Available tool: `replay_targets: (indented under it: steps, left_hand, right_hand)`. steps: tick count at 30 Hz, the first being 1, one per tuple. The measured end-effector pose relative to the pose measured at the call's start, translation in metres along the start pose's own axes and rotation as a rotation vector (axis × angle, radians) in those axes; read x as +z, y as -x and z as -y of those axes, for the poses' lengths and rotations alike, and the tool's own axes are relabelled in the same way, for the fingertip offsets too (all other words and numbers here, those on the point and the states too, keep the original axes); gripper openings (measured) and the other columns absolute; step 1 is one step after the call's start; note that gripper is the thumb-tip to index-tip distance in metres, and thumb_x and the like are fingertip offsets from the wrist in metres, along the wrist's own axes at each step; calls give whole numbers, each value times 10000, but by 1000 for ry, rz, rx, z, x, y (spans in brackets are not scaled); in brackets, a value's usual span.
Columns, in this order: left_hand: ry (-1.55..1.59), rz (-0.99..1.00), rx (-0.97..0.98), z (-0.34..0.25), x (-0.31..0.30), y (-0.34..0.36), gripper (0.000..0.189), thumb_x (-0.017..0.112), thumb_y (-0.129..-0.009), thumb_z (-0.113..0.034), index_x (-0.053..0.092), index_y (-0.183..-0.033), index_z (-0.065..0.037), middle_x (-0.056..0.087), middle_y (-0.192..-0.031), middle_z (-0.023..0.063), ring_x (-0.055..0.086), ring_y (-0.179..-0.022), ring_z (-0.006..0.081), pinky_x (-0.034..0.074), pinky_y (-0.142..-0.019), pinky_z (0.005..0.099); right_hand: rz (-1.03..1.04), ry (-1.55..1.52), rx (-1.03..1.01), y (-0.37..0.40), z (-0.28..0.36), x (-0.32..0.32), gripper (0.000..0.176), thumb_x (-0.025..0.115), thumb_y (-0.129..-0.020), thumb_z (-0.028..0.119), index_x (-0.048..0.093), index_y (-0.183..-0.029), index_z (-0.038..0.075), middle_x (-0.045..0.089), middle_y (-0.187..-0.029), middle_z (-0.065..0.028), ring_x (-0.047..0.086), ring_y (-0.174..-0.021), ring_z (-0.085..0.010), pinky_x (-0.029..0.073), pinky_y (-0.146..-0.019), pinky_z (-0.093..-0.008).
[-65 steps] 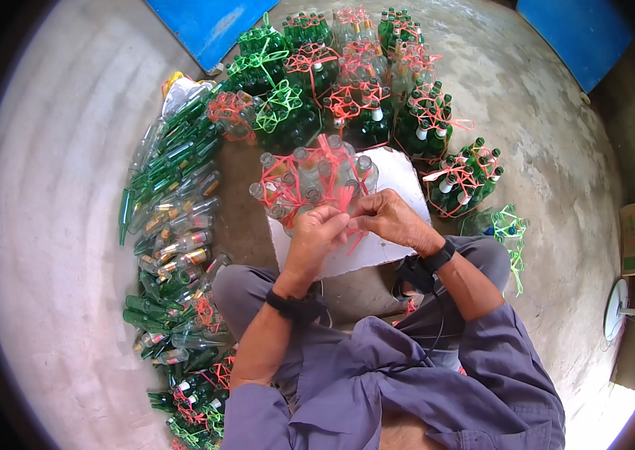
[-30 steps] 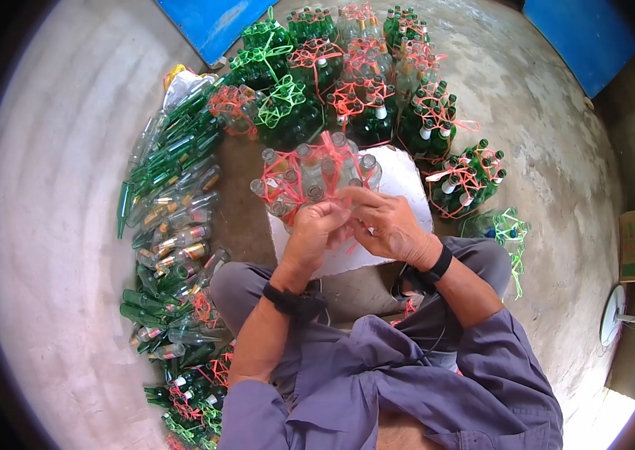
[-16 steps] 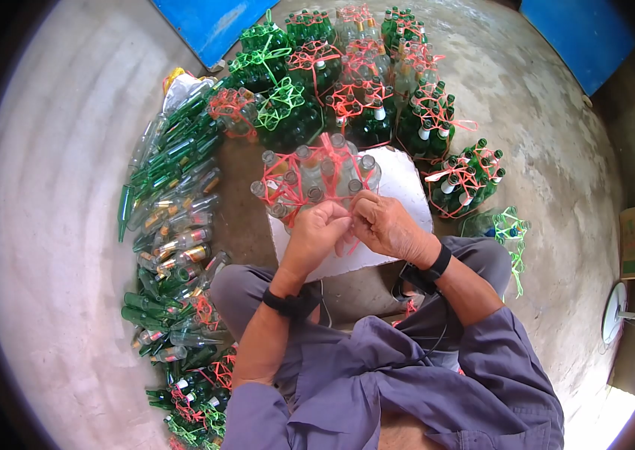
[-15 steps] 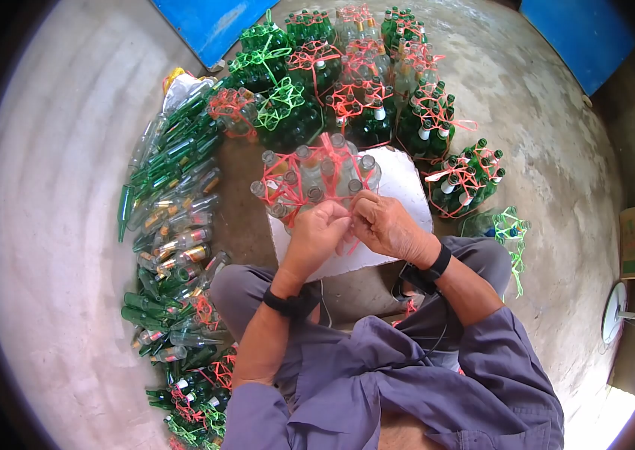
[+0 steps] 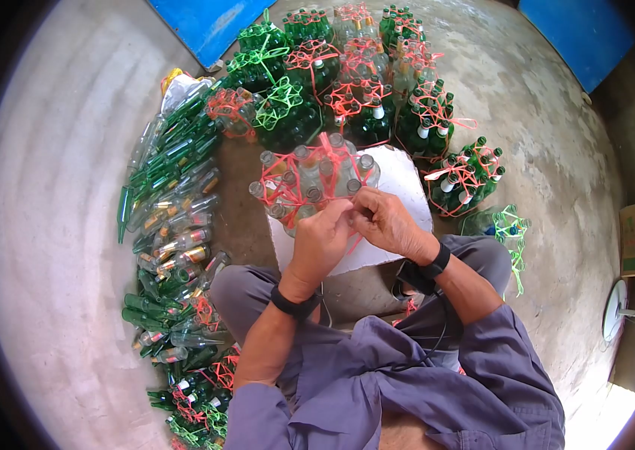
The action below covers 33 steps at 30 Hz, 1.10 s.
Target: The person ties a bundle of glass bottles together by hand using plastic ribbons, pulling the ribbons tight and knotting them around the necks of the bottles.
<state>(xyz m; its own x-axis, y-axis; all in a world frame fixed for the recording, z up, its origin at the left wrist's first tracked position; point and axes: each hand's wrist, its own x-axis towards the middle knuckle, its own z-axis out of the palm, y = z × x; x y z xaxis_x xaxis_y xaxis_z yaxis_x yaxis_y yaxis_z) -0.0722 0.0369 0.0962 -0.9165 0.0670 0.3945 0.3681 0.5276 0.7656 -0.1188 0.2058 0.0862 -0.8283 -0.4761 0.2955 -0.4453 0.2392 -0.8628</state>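
A bundle of several clear glass bottles (image 5: pixel 314 193) stands upright before me, red plastic string (image 5: pixel 326 144) looped round the necks. Beneath it lies a white board (image 5: pixel 404 191). At the bundle's near edge, my left hand (image 5: pixel 317 244) is closed, its thumb and fingers pinching the red string. My right hand (image 5: pixel 391 223) meets it fingertip to fingertip, also closed on the string. A loose end of string hangs below the fingers. The exact pinch point is partly hidden by the fingers.
Tied bundles of green bottles (image 5: pixel 430 124) stand beyond the board and to the right. Loose bottles (image 5: pixel 175 142) lie piled along the left. A green-strung bundle (image 5: pixel 509 225) is by my right knee. A cardboard box (image 5: pixel 634 240) and a fan (image 5: pixel 615 309) stand far right.
My left hand has turned slightly and its fingers have closed in toward the right hand's fingertips. The right hand has shifted only a little. The bottle bundle stays in place.
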Motion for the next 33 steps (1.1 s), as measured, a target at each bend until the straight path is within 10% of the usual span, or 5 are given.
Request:
replay_targets:
  steps: [7,9,12,33]
  left_hand:
    - [-35,99,-142,6,-3,0,145,620,-906,-70,653,-1046,-46,691,-838,213,708,-782,378,537,-640,409]
    - [158,160,-303,10,-5,1,96,576,-950,-11,656,-994,18,660,-746,47,625,-632,106,478,-541,241]
    - [628,246,-591,11,-13,-4,99,568,-962,-41,640,-1010,8,592,-715,0,524,-589,63,383,-491,199]
    - [1124,107,-821,4,-4,-5,95,613,-974,-102,609,-1011,-15,627,-696,41,472,-495,76,330,-428,193]
  right_hand:
    - [11,-10,-97,1,-3,1,117,678,-764,15,568,-792,-13,612,-824,-162,634,-738,-367,519,-632,-411]
    - [22,-18,-105,1,-1,-2,120,678,-769,15,567,-807,-8,621,-867,-163,640,-750,-369,526,-640,-412]
    - [18,-8,-164,0,-2,-3,133,680,-781,8,565,-847,-3,630,-954,-165,652,-779,-372,540,-652,-414]
    - [-113,243,-323,4,4,-10,223,722,-753,25,579,-922,43,633,-959,-106,649,-682,-316,530,-561,-397]
